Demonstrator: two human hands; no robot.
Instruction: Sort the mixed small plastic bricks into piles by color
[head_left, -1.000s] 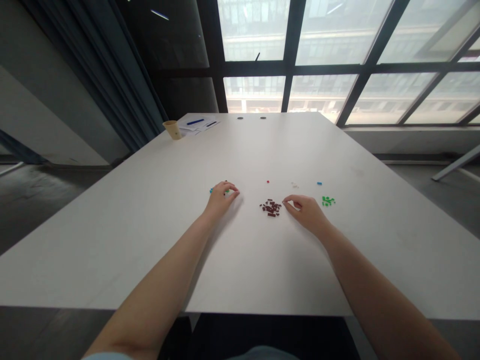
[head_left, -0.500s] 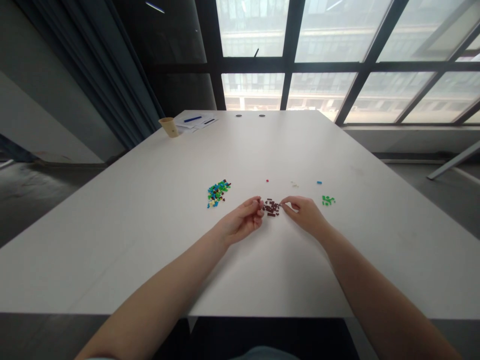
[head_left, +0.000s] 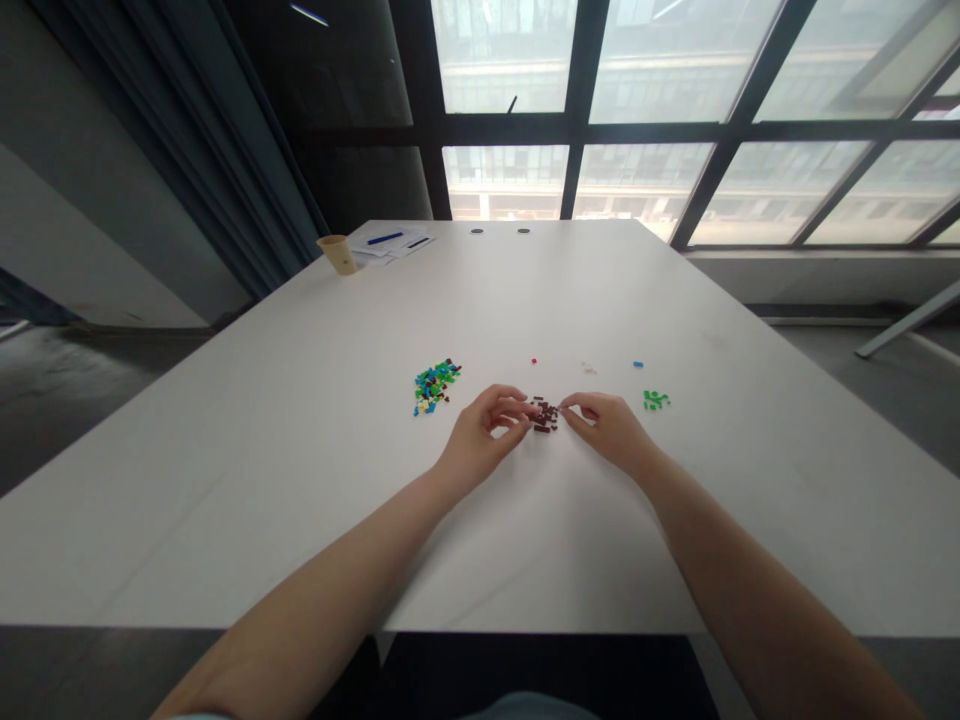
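Note:
A small heap of dark brown bricks (head_left: 546, 414) lies mid-table between my two hands. My left hand (head_left: 481, 438) rests at its left edge, fingers curled apart in a loose arch, the tips touching the heap. My right hand (head_left: 611, 428) sits at the heap's right edge with thumb and forefinger pinched together; what they hold is too small to name. A mixed pile of green, blue and yellow bricks (head_left: 433, 385) lies left of my left hand. A small group of green bricks (head_left: 655, 400) lies right of my right hand.
Single loose bricks lie beyond the heap: a red one (head_left: 534, 360), pale ones (head_left: 589, 368) and a blue one (head_left: 638, 364). A paper cup (head_left: 337, 254) and papers with a blue pen (head_left: 390, 240) stand at the white table's (head_left: 300, 470) far left corner. Windows are behind.
My left hand left the mixed pile, crossed right to the dark brown heap, and its fingers have since spread into an arch. My right hand stayed pinched at the heap's right edge.

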